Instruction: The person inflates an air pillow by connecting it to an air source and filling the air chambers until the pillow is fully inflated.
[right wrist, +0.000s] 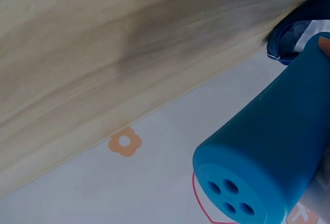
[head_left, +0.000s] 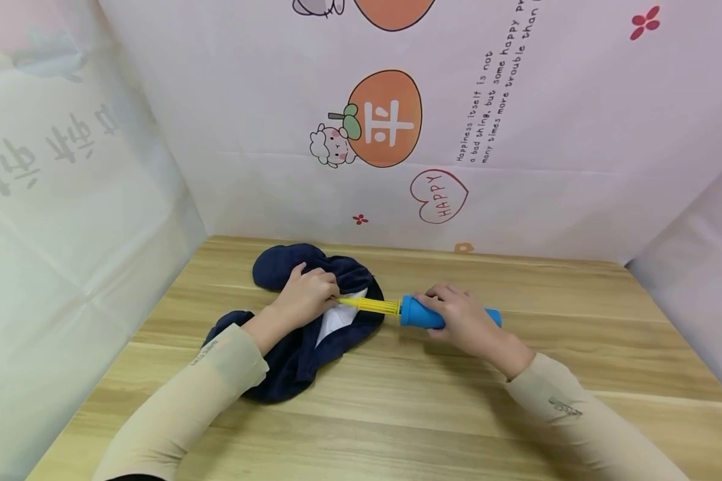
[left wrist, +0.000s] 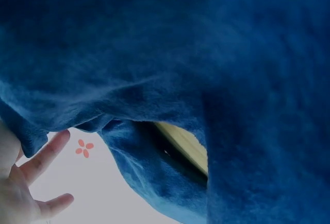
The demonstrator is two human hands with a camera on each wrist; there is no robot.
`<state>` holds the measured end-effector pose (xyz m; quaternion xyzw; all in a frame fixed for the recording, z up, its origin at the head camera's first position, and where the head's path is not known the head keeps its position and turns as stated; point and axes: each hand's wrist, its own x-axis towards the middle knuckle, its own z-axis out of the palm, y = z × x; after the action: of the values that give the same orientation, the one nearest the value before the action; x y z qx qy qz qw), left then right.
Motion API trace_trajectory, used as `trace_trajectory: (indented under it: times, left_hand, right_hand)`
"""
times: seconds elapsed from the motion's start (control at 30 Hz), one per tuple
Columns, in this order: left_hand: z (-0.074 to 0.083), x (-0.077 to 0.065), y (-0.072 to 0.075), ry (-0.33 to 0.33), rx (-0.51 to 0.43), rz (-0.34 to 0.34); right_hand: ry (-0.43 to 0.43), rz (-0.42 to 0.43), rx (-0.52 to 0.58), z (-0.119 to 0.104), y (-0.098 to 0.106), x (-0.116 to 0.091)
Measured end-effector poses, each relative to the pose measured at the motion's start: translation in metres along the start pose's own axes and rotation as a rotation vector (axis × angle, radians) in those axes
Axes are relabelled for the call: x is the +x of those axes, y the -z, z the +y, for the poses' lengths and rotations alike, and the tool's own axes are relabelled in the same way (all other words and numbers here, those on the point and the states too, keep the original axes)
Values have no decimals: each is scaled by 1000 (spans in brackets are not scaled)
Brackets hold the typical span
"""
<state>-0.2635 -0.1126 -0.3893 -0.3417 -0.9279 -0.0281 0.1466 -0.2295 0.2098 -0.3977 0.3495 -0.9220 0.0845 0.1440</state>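
Note:
A navy, plush U-shaped neck pillow (head_left: 343, 344) lies on the table, its cover parted over a white inner layer (head_left: 335, 323). My left hand (head_left: 305, 297) pinches at the opening, where the tip of the yellow nozzle (head_left: 378, 306) meets it; what exactly the fingertips hold there is hidden. With my right hand (head_left: 462, 318) I grip the blue body of a hand pump (head_left: 418, 312), which lies sideways and points left into the pillow. The right wrist view shows the holed end of the pump (right wrist: 232, 193). Blue fabric (left wrist: 154, 44) fills most of the left wrist view.
The wood-grain table (head_left: 409, 414) runs back to a printed white sheet (head_left: 265, 133) hanging behind it. Another pale sheet (head_left: 66, 220) hangs along the left side, and a further one (head_left: 704, 234) borders the right.

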Motion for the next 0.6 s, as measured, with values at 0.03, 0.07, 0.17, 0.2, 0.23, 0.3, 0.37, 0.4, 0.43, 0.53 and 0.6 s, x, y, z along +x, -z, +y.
trace_trajectory:
  times: [0.03,0.07,0.17,0.2,0.23,0.3,0.37,0.4,0.43,0.53,0.6]
  left_hand:
    - [-1,0,1,18,-14,-6]
    - [-2,0,2,36,-26,-14]
    - [-4,0,5,80,-68,-43]
    - [-5,0,7,93,-78,-57]
    - [-6,1,8,105,-89,-74]
    - [-6,2,12,122,-112,-107]
    - [-5,4,16,133,-122,-131]
    - [-4,5,18,134,-126,-137]
    - [-2,6,21,133,-129,-140]
    - [6,11,31,132,-137,-147]
    - [15,16,37,126,-155,-158]
  right_hand:
    - [-8,-2,8,0,-1,1]
    - [-15,-6,15,-1,-2,2]
    - [-38,-23,27,-3,-3,5]
    - [-47,-32,30,-4,-3,6]
    - [-54,-42,31,-4,-4,7]
    - [-62,-53,31,-5,-4,9]
    - [-69,-59,35,-5,-5,10]
    - [-71,-60,35,-5,-6,11]
    - [-73,-61,36,-4,-6,12]
    - [-76,-64,38,-4,-6,13]
    - [-77,-69,38,-3,-5,12]
